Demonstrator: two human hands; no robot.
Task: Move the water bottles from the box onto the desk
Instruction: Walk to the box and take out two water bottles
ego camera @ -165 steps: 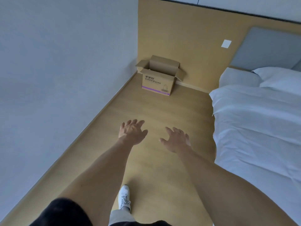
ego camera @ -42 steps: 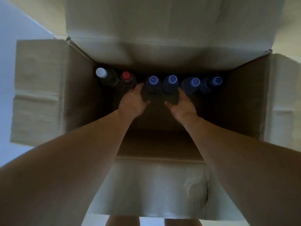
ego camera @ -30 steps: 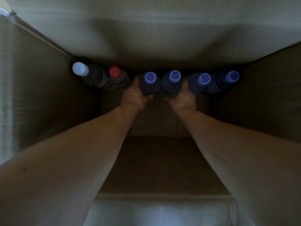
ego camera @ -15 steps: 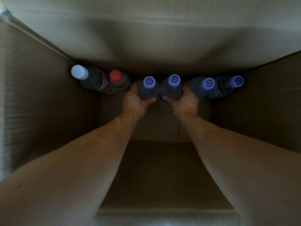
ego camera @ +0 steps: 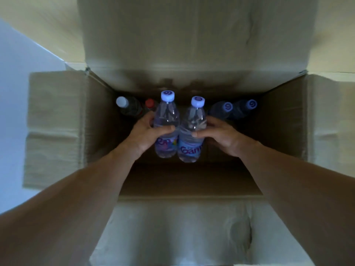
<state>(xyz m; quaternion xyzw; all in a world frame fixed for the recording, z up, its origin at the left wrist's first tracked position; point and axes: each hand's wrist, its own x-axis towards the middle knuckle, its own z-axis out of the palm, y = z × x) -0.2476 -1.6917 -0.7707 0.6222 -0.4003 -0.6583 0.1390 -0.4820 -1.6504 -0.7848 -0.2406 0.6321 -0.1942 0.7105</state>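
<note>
I look straight down into an open cardboard box (ego camera: pixel 284 120). My left hand (ego camera: pixel 146 134) grips a clear water bottle (ego camera: pixel 166 116) with a pale purple cap. My right hand (ego camera: pixel 221 135) grips a second bottle of the same kind (ego camera: pixel 193 120). Both bottles are lifted, side by side, above the box floor. Two more purple-capped bottles (ego camera: pixel 228 110) stand against the back wall at the right. A white-capped bottle (ego camera: pixel 126 105) and a red-capped bottle (ego camera: pixel 149 103) stand at the back left. The desk is out of view.
The box flaps are folded out: left flap (ego camera: pixel 53 129), right flap (ego camera: pixel 332 131), far flap (ego camera: pixel 192 45) and near flap (ego camera: pixel 182 231). A pale wall (ego camera: pixel 17 60) shows at the upper left. The box floor in front of the bottles is bare cardboard.
Both hands have raised their bottles up out of the back row, so the labels now show. My head has pulled back, bringing the flaps and the wall into view.
</note>
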